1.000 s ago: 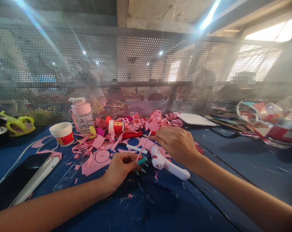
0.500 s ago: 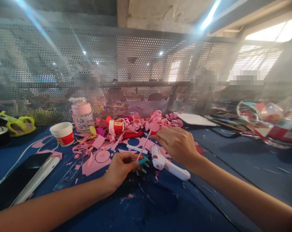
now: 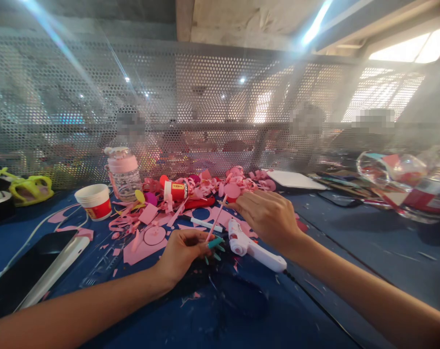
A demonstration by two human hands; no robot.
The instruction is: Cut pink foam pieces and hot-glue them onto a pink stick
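Pink stick (image 3: 216, 218) pinched at both ends, middle of frame.
Slanted long-ways from left hand (image 3: 181, 252) gripping low end, up-right to right hand (image 3: 267, 215) pinching top tip; white glue gun (image 3: 254, 247) lying just beside, lower right.

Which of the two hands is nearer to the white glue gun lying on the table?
The right hand: it is just above the glue gun, over its nozzle end. The left hand is to the gun's left, pinching a thin pink stick.
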